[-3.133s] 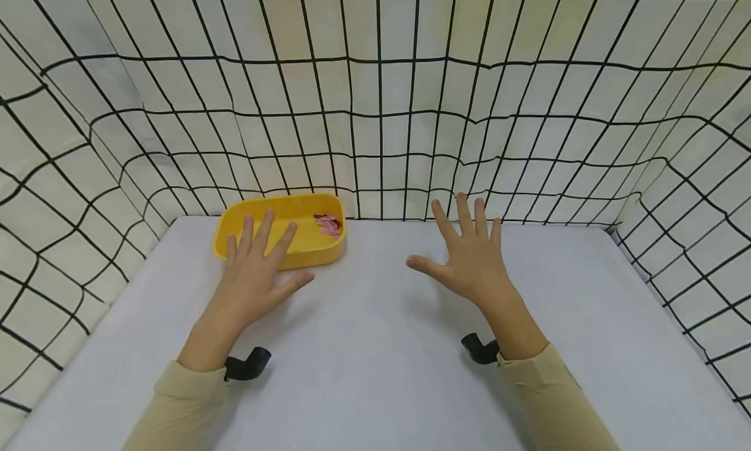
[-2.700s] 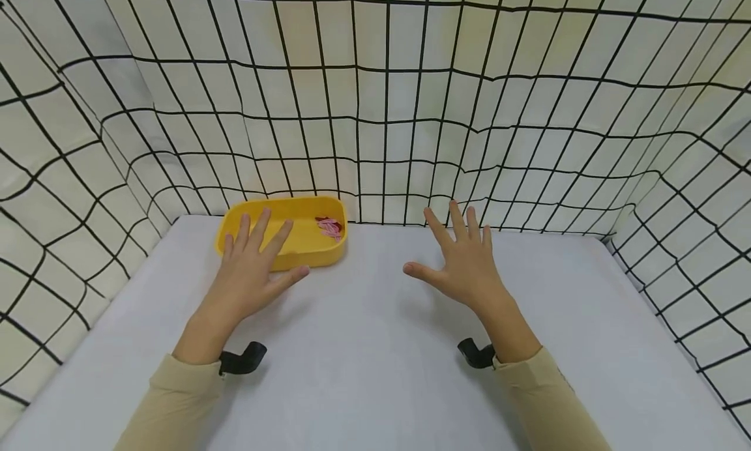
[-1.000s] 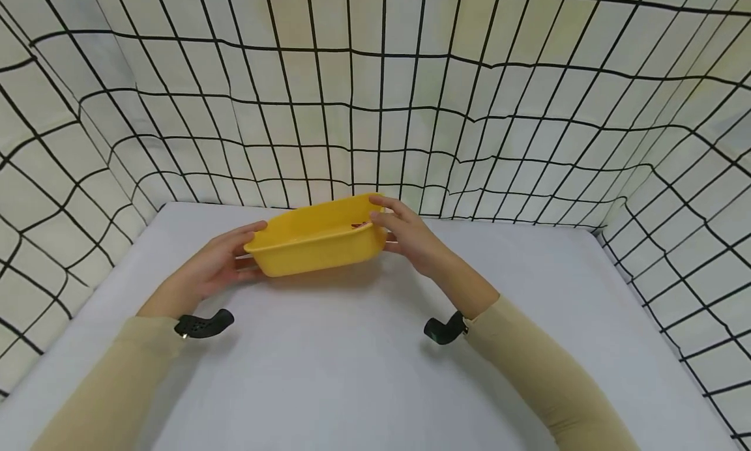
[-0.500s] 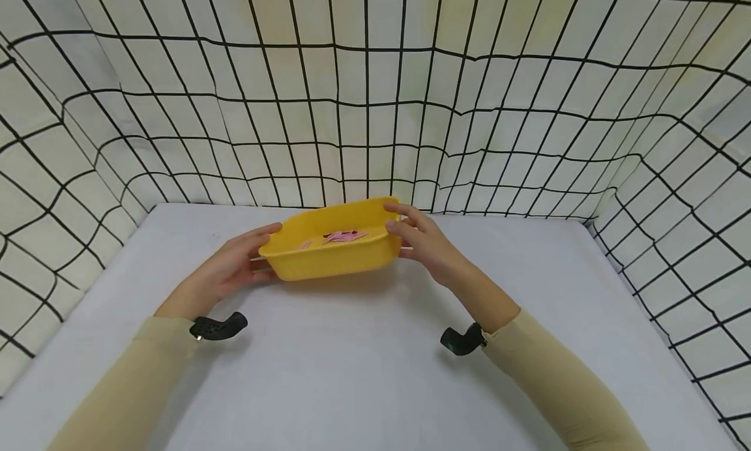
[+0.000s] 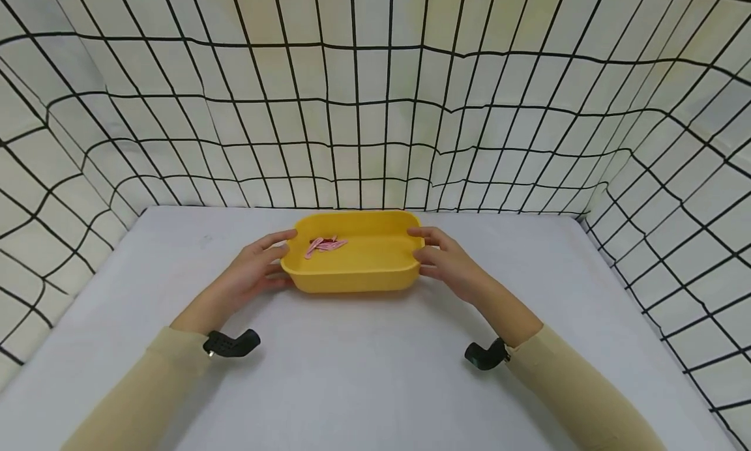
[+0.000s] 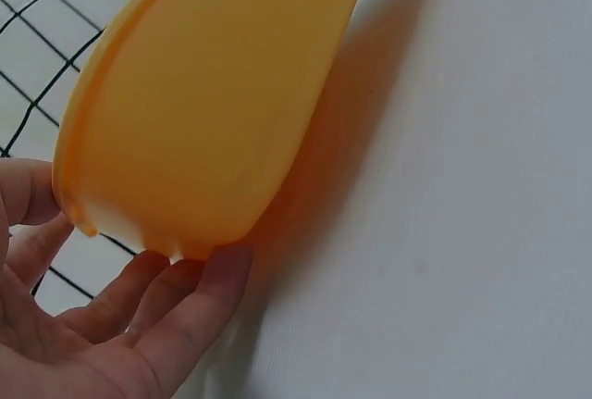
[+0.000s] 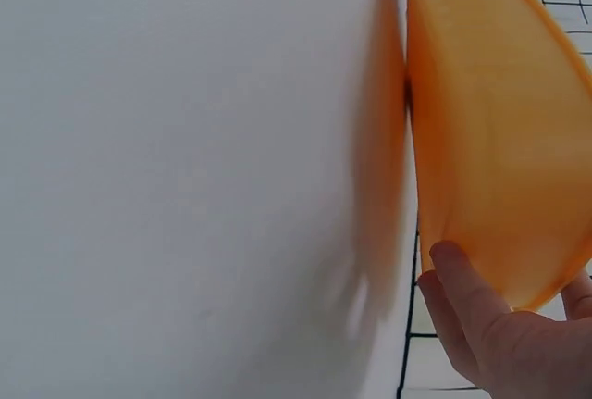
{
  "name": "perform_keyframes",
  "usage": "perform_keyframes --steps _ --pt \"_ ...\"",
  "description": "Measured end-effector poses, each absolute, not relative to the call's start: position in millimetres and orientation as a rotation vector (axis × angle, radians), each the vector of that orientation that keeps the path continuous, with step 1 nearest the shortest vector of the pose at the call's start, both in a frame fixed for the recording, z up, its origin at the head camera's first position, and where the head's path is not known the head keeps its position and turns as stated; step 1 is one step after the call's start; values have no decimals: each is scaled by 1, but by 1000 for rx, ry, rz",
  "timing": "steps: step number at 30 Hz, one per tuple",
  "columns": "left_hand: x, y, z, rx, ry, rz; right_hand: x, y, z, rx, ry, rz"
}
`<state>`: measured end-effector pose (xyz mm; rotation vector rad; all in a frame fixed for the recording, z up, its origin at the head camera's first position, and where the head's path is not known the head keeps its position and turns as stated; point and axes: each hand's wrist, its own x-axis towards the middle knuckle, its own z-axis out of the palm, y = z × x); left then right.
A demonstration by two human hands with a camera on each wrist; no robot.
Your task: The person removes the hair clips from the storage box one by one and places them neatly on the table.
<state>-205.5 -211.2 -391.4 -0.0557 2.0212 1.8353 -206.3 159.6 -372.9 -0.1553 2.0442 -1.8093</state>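
- Fingers of the left grip point(image 5: 249, 272) are curling, only partly closed, round the short left end of a yellow plastic tray point(image 5: 378, 247); in the left wrist view, some tips are pressing low on the end wall while others are lying near the rim.
- At the opposite end, the right grip point(image 5: 454, 265) is doing much the same, with fingers reaching from the rim down to the lower edge.
- Both are relying on fingertips against smooth, sloping plastic, so a weaker squeeze on one side could be letting that end slip.
- The tray is sitting roughly level between the two, seemingly just above the white desk point(image 5: 375, 386) near its far edge; whether any part is touching, I cannot tell. Lowering one end first could be knocking a corner.
- Pink strips point(image 5: 325, 244), too small to identify, are lying loose near the tray's left end. A tilt could be sending them sliding, and a steep one could be spilling them over the low wall.
- Black wrist mounts point(image 5: 233, 345) are jutting inward; pulling the tray close could be catching them.
- Black netting point(image 5: 355, 102) is hanging behind the far rim; pushing away could be bumping it.
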Motion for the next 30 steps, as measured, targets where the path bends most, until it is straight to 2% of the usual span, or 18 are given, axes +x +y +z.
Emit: perform_keyframes --steps 13,24,30 --pt "-195 -174 -376 98 2396 1695 -207 192 -398 -144 2115 -1698" --pt "-188 -166 -387 110 2345 1766 -206 203 -395 -171 2209 -1650" --pt "-176 -163 -381 149 2378 1769 -201 204 -393 -147 2208 -1622"
